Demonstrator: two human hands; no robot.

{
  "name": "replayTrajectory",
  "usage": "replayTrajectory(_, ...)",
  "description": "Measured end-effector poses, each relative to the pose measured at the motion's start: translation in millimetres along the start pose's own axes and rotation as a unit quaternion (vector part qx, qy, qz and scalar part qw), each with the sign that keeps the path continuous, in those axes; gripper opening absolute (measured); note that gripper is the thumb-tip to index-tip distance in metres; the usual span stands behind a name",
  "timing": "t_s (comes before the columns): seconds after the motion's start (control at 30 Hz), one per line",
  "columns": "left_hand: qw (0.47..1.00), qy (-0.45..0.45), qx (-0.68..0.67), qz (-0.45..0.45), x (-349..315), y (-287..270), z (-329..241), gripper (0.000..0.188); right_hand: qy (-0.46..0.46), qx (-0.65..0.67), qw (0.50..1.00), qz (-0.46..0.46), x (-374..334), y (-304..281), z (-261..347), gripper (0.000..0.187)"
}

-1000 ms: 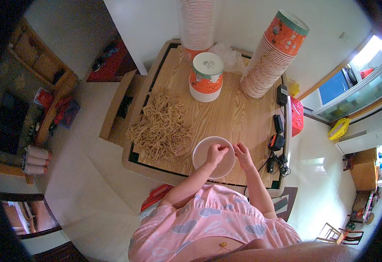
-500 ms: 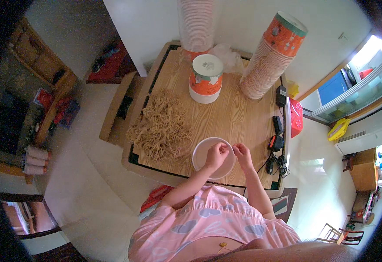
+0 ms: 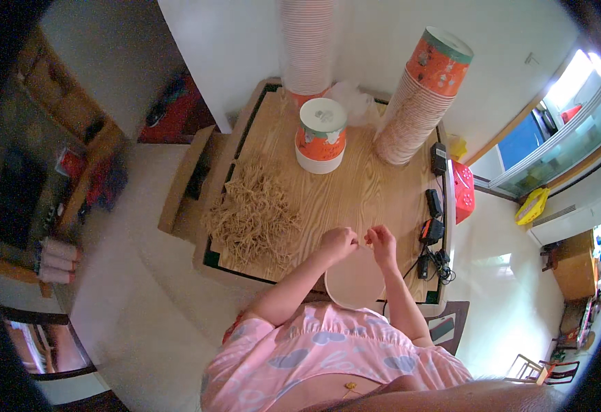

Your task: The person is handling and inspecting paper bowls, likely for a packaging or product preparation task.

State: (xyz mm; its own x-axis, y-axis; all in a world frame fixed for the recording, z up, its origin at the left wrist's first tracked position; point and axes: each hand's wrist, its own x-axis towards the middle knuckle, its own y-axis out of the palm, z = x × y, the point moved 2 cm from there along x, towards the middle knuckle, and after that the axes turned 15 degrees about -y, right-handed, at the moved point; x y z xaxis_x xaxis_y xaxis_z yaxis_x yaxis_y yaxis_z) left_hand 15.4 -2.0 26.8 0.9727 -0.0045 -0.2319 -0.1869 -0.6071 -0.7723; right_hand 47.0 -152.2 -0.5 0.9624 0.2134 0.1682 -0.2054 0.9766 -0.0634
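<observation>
A pale round paper bucket (image 3: pixel 355 283) sits tilted at the table's near edge, against the front of my pink clothing. At its far rim, my left hand (image 3: pixel 342 242) is closed in a pinch with the fingertips turned right. My right hand (image 3: pixel 381 242) pinches close beside it, and a small gap shows between the two. Whatever lies between the fingertips is too small to make out. Left of the bucket a loose heap of tan twine (image 3: pixel 254 216) lies on the wood-grain table (image 3: pixel 345 196).
Beyond my hands stands an orange, green and white bucket (image 3: pixel 322 137). Tall bucket stacks rise behind it, one upright (image 3: pixel 307 51) and one leaning (image 3: pixel 417 103), with clear plastic (image 3: pixel 355 103) between. Black adapters (image 3: pixel 433 230) and cords line the right edge. A red basket (image 3: pixel 463 192) stands beyond.
The bucket has slid toward me and to the right and now tilts. Both hands have gone from over its opening to its far rim, still pinched close together.
</observation>
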Motion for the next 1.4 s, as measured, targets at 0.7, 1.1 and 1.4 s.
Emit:
replayTrajectory(0.7,0.927,-0.095,-0.363,0.003,15,47,27,0.017,0.039,0.009,0.994,0.097,15,-10,8,0.016)
replayTrajectory(1.1,0.894,-0.122,-0.431,-0.021,17,45,34,0.018,-0.182,-0.257,0.947,0.065,-4,4,57,0.010)
replayTrajectory(1.4,0.814,-0.128,-0.563,0.065,4,28,16,0.015,-0.224,-0.333,0.906,0.135,-30,23,51,0.014)
